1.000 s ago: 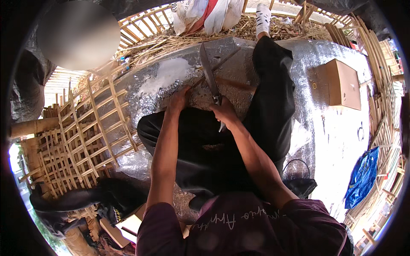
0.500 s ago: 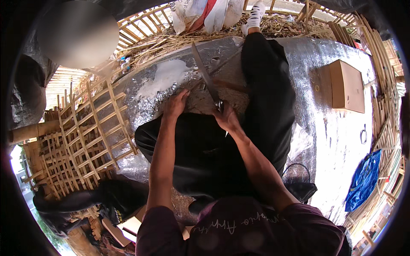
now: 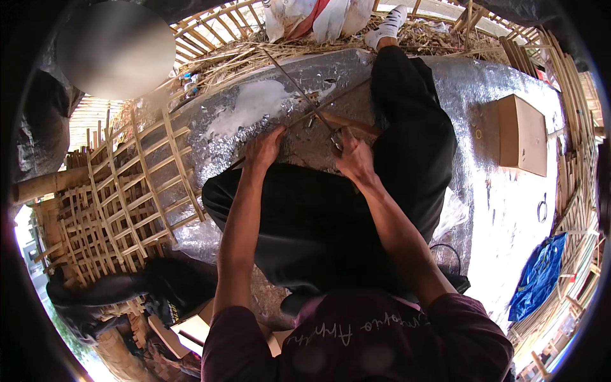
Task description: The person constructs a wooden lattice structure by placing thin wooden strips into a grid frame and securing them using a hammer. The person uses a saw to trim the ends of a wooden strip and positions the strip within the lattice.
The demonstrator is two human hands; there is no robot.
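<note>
My right hand (image 3: 355, 156) is closed round the handle of a long knife (image 3: 289, 77). Its blade is seen nearly edge-on and slants away to the upper left. A thin dark strip (image 3: 344, 93), perhaps bamboo, passes through my closed left hand (image 3: 264, 148) and runs up to the right. In the picture the blade crosses this strip a little beyond my hands; whether they touch I cannot tell. Just past my right hand, a brown piece of wood (image 3: 351, 123) lies on the ground beside my outstretched leg.
Silvery sheeting (image 3: 503, 204) covers the ground, with a cardboard box (image 3: 522, 135) and a blue plastic bag (image 3: 540, 277) at the right. A woven bamboo lattice (image 3: 137, 191) stands at the left. Straw and bamboo scraps (image 3: 420, 39) lie along the far edge, near a white sack (image 3: 315, 19).
The knife blade has turned from its broad side to nearly edge-on, and its tip has swung left. My right hand has shifted slightly right and away from me.
</note>
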